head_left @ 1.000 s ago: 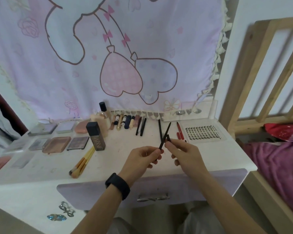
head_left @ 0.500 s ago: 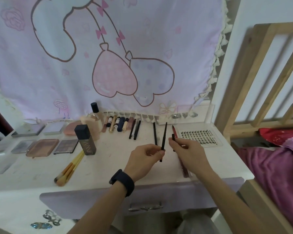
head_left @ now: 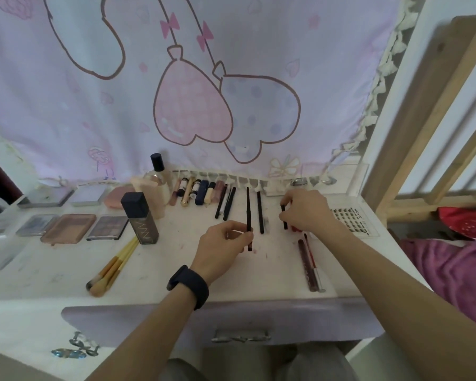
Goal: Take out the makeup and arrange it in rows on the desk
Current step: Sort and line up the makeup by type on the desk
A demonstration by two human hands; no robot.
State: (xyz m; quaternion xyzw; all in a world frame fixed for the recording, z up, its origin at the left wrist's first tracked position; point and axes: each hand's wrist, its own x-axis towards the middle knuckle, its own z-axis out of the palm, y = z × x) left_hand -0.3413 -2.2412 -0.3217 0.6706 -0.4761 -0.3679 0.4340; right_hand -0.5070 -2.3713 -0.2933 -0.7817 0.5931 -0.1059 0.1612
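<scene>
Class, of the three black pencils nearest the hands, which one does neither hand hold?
The middle pencil, lying free on the desk; the left hand pinches the longer neighbour, the right hand the shorter neighbour.

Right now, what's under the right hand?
The right hand pinches a short black pencil over the desk. A red item pokes out beneath the palm. The rest of it is covered, so I cannot tell what it is.

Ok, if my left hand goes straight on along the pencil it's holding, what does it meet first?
The left hand holds a black pencil pointing to the back of the desk. That lane looks free, so probably the curtain's tasselled hem first; depth is unclear.
</scene>
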